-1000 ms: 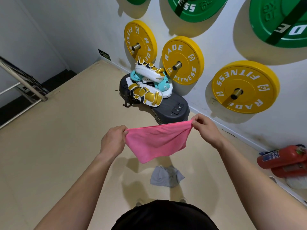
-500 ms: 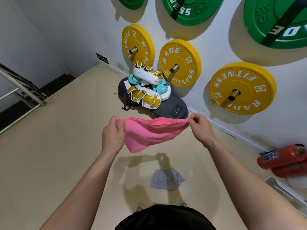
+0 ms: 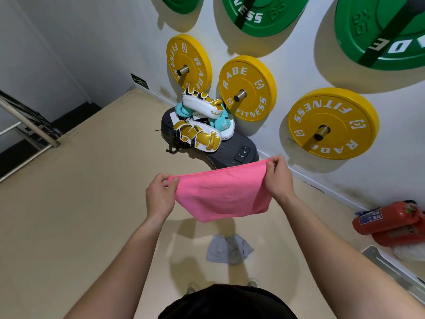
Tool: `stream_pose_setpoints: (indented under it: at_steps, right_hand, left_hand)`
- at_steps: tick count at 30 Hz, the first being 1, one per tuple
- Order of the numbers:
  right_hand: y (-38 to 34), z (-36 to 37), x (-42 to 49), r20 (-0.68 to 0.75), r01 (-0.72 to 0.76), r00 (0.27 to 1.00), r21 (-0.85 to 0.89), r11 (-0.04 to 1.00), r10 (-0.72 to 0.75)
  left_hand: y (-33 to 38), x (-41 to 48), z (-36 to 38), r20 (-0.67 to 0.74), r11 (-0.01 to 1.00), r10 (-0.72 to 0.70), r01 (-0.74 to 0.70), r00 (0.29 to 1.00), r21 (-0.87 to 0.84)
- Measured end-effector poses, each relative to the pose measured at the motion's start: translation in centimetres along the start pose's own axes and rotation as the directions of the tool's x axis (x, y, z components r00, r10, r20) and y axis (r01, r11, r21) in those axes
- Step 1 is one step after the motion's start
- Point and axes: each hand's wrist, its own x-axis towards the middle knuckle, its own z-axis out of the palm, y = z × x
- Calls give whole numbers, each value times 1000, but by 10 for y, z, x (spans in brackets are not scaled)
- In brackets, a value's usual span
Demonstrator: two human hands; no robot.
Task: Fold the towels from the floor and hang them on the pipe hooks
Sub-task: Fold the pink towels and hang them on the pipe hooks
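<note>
A pink towel hangs in the air in front of me, stretched by its top edge between both hands. My left hand pinches its left corner with thumb and fingers. My right hand pinches the right corner, held a little higher. The cloth sags below in a rounded flap. On the beige floor near my feet lies a crumpled grey towel. Metal pegs stick out of the yellow weight plates on the wall ahead.
A dark case with gold, white and teal boxing pads sits against the wall. Yellow plates and green plates hang on the wall. Red fire extinguishers lie at the right. A stair railing is at the left.
The pink towel's top edge has been pulled taut again and it hangs flatter. Both hands stayed on the corners; the view shifted slightly.
</note>
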Motion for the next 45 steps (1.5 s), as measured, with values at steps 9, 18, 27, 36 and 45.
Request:
stream_pose_setpoints:
  at_steps: [9, 18, 27, 36, 45]
  right_hand:
    - [4, 38, -52, 18, -147, 989, 104, 984, 146]
    - [7, 54, -107, 207, -74, 978, 255, 964, 20]
    - [11, 53, -111, 178, -70, 984, 238, 969, 28]
    - [7, 47, -106, 269, -45, 963, 260, 965, -28]
    - [4, 35, -83, 357, 43, 923, 267, 963, -140]
  left_hand:
    - [1, -36, 46, 154, 963, -174, 201, 973, -181]
    - [19, -83, 64, 358, 952, -67, 166, 931, -256]
    - [24, -91, 70, 288, 954, -130, 199, 949, -225]
    - [31, -87, 65, 440, 872, -161, 336, 884, -355]
    - [10, -59, 46, 316, 978, 152, -188, 937, 87]
